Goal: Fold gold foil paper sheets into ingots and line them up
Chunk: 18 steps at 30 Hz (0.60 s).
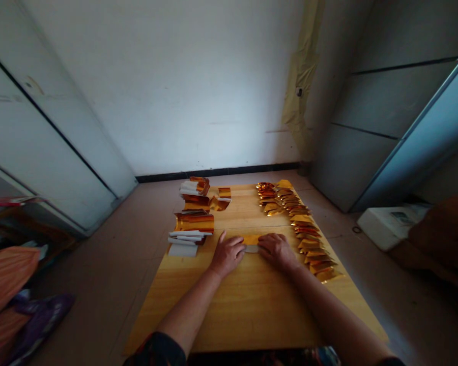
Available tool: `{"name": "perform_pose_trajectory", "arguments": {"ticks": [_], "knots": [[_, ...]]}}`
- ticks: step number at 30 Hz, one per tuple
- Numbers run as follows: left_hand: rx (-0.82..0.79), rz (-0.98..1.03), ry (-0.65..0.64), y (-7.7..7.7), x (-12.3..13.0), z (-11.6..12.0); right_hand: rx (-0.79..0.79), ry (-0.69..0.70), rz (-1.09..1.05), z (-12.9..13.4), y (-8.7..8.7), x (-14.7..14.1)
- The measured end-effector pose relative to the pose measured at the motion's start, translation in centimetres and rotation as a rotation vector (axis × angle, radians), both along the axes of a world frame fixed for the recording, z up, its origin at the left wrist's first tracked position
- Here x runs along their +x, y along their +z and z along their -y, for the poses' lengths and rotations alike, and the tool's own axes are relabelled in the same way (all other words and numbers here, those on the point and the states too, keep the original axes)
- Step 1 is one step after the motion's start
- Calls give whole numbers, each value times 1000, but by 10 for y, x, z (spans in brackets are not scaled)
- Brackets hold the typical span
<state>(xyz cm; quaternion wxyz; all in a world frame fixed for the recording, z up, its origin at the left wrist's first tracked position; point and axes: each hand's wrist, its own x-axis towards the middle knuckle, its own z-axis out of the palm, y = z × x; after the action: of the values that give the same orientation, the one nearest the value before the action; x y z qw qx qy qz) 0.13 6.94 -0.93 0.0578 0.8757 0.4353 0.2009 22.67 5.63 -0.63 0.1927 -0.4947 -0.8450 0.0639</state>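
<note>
Between my two hands, a sheet of gold foil paper (pixel 251 239) lies on the wooden table, its near edge turned to show a pale underside. My left hand (pixel 229 254) grips the sheet's left end, thumb and fingers drawn together. At the right end my right hand (pixel 278 250) has its fingers curled onto the paper. Stacks of loose gold foil sheets (pixel 194 222) with white backs sit along the table's left side. Down the right side run rows of folded gold foil pieces (pixel 309 236), pointed at the ends and overlapping each other.
The wooden table (pixel 236 305) stands before a white wall (pixel 198 101). Grey cabinets (pixel 381 107) rise at the right, pale doors (pixel 38 122) at the left. A white box (pixel 381 226) rests on the floor at right; an orange cloth (pixel 7 279) hangs at left.
</note>
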Motion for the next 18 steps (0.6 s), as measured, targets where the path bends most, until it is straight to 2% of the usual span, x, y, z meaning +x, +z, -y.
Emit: {"name": "perform_pose_trajectory", "arguments": {"ticks": [4,10,18], "knots": [[23,-17,-34,-3,0,-2,32,-20,75,5,0,-3],[35,-84,-25,-4,3,-4,-3,-47,150,11,1,-12],[12,-136,-76,4,-2,3,-35,-64,179,11,0,-13]]}}
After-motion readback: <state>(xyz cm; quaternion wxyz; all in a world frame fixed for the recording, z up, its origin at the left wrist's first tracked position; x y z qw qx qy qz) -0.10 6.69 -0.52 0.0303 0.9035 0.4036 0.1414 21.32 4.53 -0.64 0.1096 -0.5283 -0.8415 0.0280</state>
